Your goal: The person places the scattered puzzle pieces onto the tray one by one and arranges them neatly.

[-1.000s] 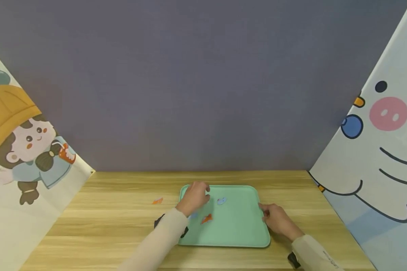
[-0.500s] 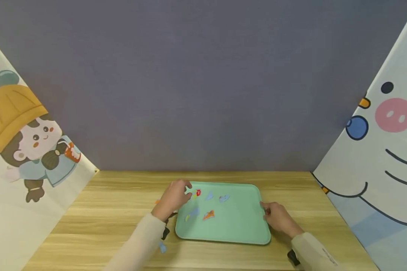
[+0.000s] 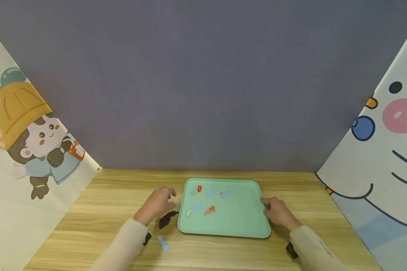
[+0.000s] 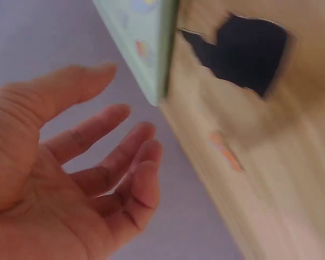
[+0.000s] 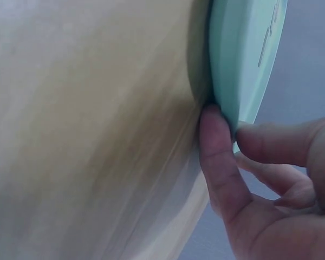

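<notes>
A mint-green tray (image 3: 239, 216) lies on the wooden table, bearing several flat, irregular puzzle-like pieces in its left half. Among them are a red-and-yellow piece (image 3: 197, 190), an orange one (image 3: 210, 210) and a pale blue one with a yellow end (image 3: 194, 209). My right hand (image 3: 279, 214) pinches the tray's right rim between thumb and fingers, a fingertip (image 5: 214, 127) under its edge. Left of the tray, my left hand (image 3: 156, 204) hovers with relaxed fingers and nothing in them. Close below it lies a black ragged-edged piece (image 3: 167, 219).
Nearer the front of the table is a light blue strip-like piece (image 3: 163, 244). An orange piece (image 4: 226, 153) lies on the wood in the left wrist view, hidden behind my hand in the head view. A grey wall (image 3: 203, 94) rises behind the table.
My left hand has moved left from over the tray to beside it, uncovering the red-and-yellow piece, the black piece and the blue strip. My right hand keeps hold of the rim.
</notes>
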Demonstrator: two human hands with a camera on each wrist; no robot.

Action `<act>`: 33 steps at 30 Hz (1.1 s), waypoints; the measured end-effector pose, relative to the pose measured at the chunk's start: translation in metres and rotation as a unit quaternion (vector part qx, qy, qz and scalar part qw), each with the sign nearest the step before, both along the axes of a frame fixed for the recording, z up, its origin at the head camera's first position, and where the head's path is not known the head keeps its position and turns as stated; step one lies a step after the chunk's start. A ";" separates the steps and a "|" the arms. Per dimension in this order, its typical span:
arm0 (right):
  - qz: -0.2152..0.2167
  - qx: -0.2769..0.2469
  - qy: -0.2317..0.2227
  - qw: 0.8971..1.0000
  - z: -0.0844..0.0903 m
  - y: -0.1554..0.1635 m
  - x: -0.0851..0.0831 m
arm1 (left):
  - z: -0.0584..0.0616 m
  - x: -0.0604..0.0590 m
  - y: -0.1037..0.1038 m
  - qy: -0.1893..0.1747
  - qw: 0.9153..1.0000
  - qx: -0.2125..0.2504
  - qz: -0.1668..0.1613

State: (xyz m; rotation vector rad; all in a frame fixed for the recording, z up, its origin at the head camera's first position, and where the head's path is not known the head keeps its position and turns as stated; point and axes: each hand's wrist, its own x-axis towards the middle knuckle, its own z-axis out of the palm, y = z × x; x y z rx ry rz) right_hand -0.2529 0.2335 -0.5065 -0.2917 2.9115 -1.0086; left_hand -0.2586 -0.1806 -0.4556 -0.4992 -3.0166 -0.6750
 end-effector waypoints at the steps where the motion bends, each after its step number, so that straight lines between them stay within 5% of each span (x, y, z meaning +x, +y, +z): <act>1: 0.000 -0.002 -0.005 1.000 0.000 0.000 -0.001 | -0.001 0.002 -0.003 -0.018 1.000 -0.008 0.001; 7: -0.006 -0.005 -0.016 1.000 0.000 0.002 -0.003 | -0.015 0.012 -0.012 -0.072 0.996 -0.047 -0.007; 14: 0.000 0.003 -0.004 1.000 0.002 0.002 -0.002 | -0.031 0.011 -0.010 -0.037 0.998 -0.042 -0.003; 25: -0.015 -0.014 -0.035 0.999 0.001 -0.002 -0.003 | -0.035 0.010 -0.013 0.007 0.998 -0.057 0.033; 33: -0.019 -0.013 -0.042 0.999 0.000 -0.002 -0.003 | -0.038 0.007 -0.018 -0.008 0.997 -0.046 0.054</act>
